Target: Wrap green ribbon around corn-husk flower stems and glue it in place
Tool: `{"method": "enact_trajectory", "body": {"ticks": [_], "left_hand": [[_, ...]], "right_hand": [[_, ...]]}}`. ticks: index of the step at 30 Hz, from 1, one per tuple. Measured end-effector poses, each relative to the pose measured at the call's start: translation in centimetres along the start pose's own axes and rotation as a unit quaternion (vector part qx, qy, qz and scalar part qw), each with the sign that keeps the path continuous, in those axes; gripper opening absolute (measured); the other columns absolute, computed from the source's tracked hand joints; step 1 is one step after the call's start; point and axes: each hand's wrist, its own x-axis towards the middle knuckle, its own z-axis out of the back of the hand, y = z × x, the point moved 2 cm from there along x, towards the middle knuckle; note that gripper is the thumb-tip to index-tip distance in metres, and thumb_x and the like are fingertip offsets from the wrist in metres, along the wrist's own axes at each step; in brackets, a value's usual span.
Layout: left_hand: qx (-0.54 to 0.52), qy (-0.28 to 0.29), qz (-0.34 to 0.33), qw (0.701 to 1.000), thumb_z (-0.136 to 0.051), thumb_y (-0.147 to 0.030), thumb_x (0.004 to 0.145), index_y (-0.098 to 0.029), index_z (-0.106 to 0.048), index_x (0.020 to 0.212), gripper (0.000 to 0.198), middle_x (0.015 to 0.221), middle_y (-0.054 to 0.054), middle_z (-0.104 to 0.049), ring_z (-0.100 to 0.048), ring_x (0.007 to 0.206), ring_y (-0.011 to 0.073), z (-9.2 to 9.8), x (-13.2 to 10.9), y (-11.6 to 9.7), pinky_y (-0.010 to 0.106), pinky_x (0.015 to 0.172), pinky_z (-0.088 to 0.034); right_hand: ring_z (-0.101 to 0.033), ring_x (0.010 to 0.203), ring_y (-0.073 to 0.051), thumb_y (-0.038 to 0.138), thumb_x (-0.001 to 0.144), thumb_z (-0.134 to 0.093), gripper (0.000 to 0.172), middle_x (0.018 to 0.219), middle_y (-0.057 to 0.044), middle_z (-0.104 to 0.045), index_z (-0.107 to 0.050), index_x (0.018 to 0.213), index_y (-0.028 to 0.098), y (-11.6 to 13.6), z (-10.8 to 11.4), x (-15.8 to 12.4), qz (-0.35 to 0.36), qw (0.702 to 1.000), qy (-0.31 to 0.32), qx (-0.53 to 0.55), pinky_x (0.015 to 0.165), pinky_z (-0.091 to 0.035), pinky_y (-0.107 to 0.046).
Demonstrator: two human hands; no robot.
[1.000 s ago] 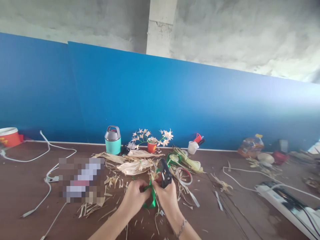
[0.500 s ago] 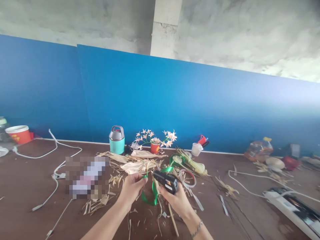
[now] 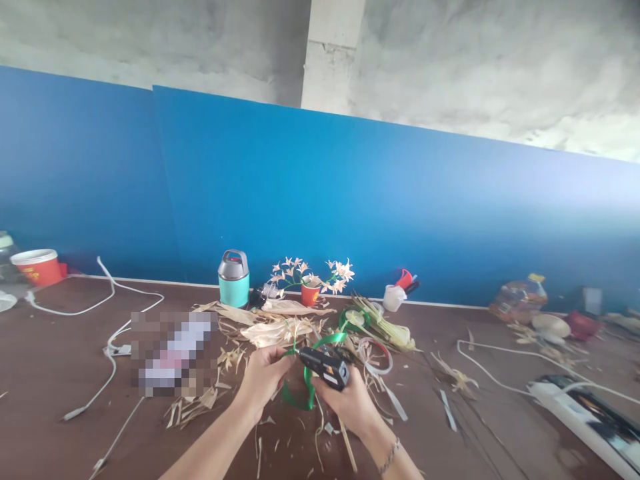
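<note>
My right hand [image 3: 345,400] is closed around a black glue gun [image 3: 324,365], its nozzle pointing left toward my other hand. My left hand [image 3: 264,375] pinches a small straw-coloured piece with a green ribbon [image 3: 300,397] looping down between both hands. Dried husk strips [image 3: 273,331] lie on the brown table [image 3: 60,373] just beyond my hands. A green ribbon spool [image 3: 350,319] sits behind the glue gun.
A teal flask [image 3: 233,279], a red cup of husk flowers [image 3: 310,293] and a white cup [image 3: 393,297] stand along the blue wall. White cables [image 3: 107,333] run at the left. A power strip [image 3: 585,413] lies at right. A red bowl [image 3: 37,267] sits far left.
My hands lifted off the table. The glue gun swung from upright to level, and its nozzle moved left to meet the piece in my left hand.
</note>
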Motion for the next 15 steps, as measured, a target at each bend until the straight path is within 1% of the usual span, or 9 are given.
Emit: {"method": "enact_trajectory", "body": {"ticks": [5,10,15], "left_hand": [[0.003,0.000,-0.004,1.000,-0.064,-0.031,0.063,-0.018,-0.052,0.051,0.022,0.033,-0.009,-0.038,-0.031,0.033,0.0057,-0.08,-0.01,-0.04,0.019,0.038,-0.018],[0.002,-0.002,-0.008,1.000,-0.063,-0.030,0.064,-0.018,-0.052,0.051,0.022,0.033,-0.009,-0.038,-0.030,0.033,0.0052,-0.13,-0.14,-0.18,0.019,0.037,-0.017],[0.007,-0.006,-0.006,1.000,-0.063,-0.031,0.063,-0.017,-0.052,0.051,0.021,0.034,-0.009,-0.038,-0.030,0.033,0.0053,-0.07,-0.14,-0.18,0.018,0.038,-0.018]], "right_hand": [[-0.036,0.044,-0.009,0.029,0.067,-0.063,0.015,0.048,0.003,-0.050,-0.064,0.069,0.014,0.22,-0.05,-0.05,0.007,1.000,-0.001,-0.012,0.040,-0.033,-0.020],[-0.037,0.042,-0.009,0.027,0.068,-0.062,0.014,0.047,0.003,-0.050,-0.063,0.065,0.014,0.27,0.04,-0.05,0.019,0.999,-0.005,-0.027,0.039,-0.033,-0.020],[-0.036,0.044,-0.009,0.026,0.068,-0.061,0.012,0.048,0.004,-0.048,-0.062,0.064,0.015,0.13,-0.02,0.01,0.008,0.999,0.002,-0.036,0.040,-0.032,-0.021]]}}
